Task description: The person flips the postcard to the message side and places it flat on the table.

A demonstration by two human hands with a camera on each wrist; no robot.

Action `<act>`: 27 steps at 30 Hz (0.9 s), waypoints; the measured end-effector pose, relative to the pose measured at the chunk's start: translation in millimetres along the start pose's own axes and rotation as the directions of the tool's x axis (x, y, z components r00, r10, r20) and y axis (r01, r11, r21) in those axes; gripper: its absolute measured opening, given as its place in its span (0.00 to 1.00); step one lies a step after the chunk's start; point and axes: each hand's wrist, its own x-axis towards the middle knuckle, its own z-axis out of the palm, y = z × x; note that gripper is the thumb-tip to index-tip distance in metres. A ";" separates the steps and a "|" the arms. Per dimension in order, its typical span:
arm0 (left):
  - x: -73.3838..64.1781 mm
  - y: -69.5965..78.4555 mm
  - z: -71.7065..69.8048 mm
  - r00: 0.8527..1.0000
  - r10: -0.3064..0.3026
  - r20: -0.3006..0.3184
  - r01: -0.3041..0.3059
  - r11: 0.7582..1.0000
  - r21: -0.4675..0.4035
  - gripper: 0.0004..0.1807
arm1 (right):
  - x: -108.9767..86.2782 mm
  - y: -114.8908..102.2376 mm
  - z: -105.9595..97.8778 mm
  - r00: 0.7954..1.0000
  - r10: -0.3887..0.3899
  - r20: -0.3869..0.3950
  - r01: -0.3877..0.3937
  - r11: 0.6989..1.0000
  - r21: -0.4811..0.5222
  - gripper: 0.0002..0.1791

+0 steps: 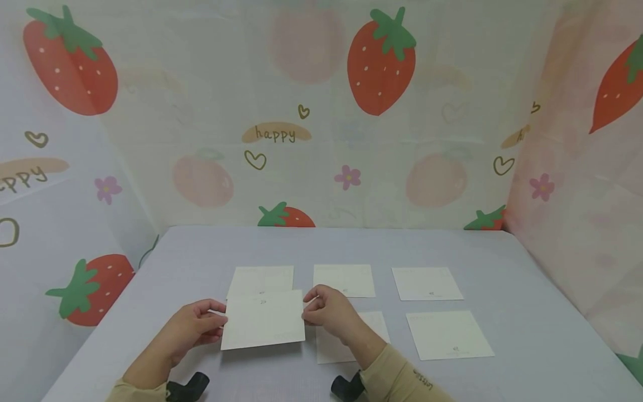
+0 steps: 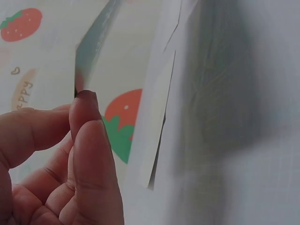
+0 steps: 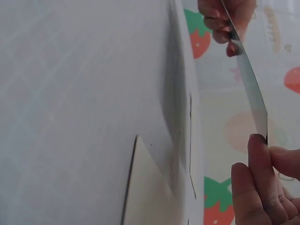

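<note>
A white card (image 1: 263, 324) with a small printed mark near its far edge is held above the table between both hands. My left hand (image 1: 193, 329) pinches its left edge between thumb and fingers. At the opposite edge, my right hand (image 1: 331, 314) pinches it in the same way. From the wrist views the card's underside (image 3: 253, 96) looks shiny and greyish. Behind the held card, a similar card (image 1: 264, 277) lies partly covered from sight. Another card (image 1: 331, 349) lies flat beneath my right wrist, partly hidden by it.
More white cards lie flat in rows: one at the back middle (image 1: 346, 279), one at the back right (image 1: 427, 283) and one at the front right (image 1: 450, 335). The white tabletop (image 1: 532, 324) is bordered by strawberry-print sheets (image 1: 321, 167). Black devices (image 1: 188, 388) sit at both wrists.
</note>
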 end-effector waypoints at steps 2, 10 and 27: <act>-0.7 0.2 -0.2 1.000 0.004 0.005 -0.004 1.000 -0.012 0.14 | -0.3 -0.9 0.3 1.000 -0.003 -0.003 0.003 1.000 -0.020 0.11; -3.9 1.8 0.8 1.000 -0.007 -0.009 0.007 1.000 -0.007 0.14 | -3.2 -4.2 2.1 0.999 -0.032 -0.006 0.031 0.988 -0.151 0.11; -3.7 -7.1 -5.9 0.998 -0.045 -0.034 0.050 0.984 0.171 0.17 | -6.7 -3.3 9.9 0.983 0.115 0.145 -0.116 0.993 0.001 0.14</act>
